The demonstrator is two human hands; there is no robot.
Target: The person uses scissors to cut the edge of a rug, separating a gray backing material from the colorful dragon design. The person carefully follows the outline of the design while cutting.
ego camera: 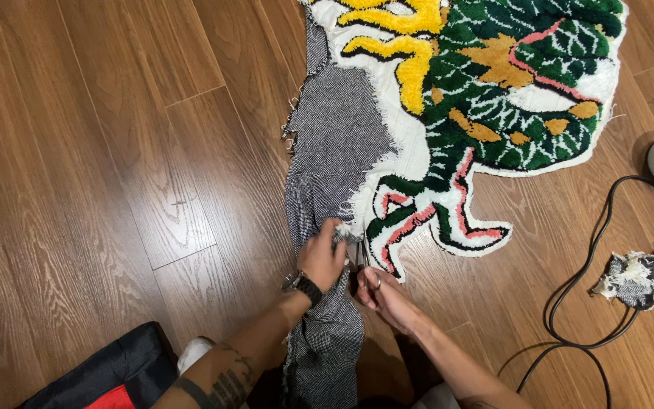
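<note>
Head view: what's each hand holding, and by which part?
Left hand pinches the loose grey backing fabric at its edge beside the tufted rug. Right hand grips what looks like scissors by the handles, mostly hidden.

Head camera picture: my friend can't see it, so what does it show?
Two hands work at the edge of a tufted rug on a wooden floor: the left hand pinches grey backing cloth, and the right hand holds scissors beside it. A black cable and a fabric scrap lie to the right.
</note>
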